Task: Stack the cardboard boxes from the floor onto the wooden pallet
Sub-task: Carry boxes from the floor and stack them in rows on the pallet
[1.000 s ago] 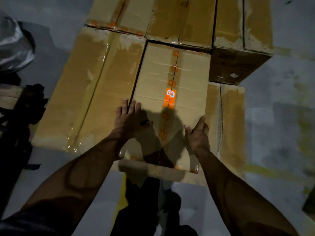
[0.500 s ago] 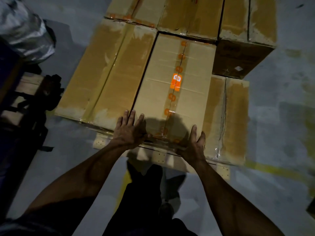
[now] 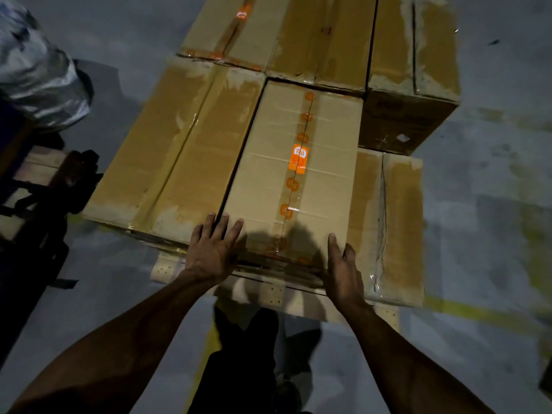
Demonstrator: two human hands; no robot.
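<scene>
A pale cardboard box with orange logo tape (image 3: 298, 174) lies on the stack, between a large taped brown box (image 3: 176, 156) on its left and a lower brown box (image 3: 391, 225) on its right. My left hand (image 3: 212, 249) rests flat, fingers spread, on the pale box's near left corner. At the near right corner my right hand (image 3: 343, 267) presses against the box's edge with fingers straight. The wooden pallet (image 3: 271, 294) shows as pale blocks under the near edge of the boxes. More boxes (image 3: 325, 37) fill the far side.
A plastic-wrapped bundle (image 3: 38, 76) and dark equipment (image 3: 41, 204) stand at the left. Grey concrete floor (image 3: 490, 204) with a yellow line (image 3: 478, 312) lies to the right. My legs (image 3: 245, 363) are just in front of the pallet.
The pale box has slid away from me onto the stack, flush with its neighbours. Both hands followed it and now sit at its near edge, with the pallet blocks showing below.
</scene>
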